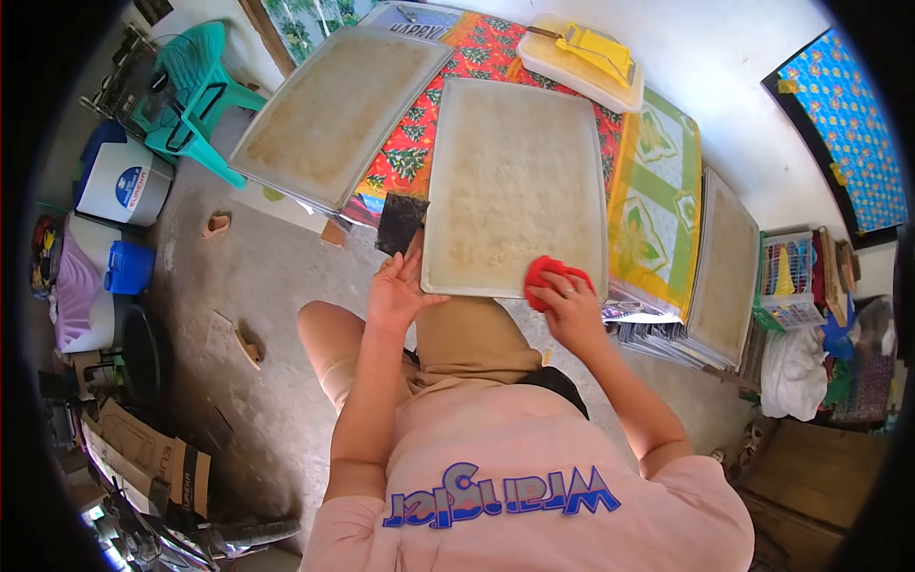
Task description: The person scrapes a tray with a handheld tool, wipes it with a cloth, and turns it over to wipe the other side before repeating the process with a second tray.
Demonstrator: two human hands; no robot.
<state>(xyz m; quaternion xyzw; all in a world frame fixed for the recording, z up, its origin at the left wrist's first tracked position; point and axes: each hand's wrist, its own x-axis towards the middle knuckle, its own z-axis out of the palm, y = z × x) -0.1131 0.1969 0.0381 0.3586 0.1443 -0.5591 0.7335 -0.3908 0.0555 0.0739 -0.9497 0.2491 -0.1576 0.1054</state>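
A large flat metal tray [519,181] with a stained, dull surface lies in front of me, its near edge over my lap. My left hand [402,288] is at its near left corner, thumb along the front edge and fingers up the left side, holding the corner. My right hand [569,307] presses a bunched red cloth [545,279] onto the near right corner of the tray. A dark square piece [401,221] is just beyond my left fingertips, beside the tray's left edge; its material is unclear.
A similar tray [338,114] lies at left on the Christmas-tree tablecloth [405,153]. A white tub [572,81] holds a yellow object [599,54] at the back. More trays [721,276] are stacked at right. A green chair [202,105] and cardboard box [143,453] are on the left.
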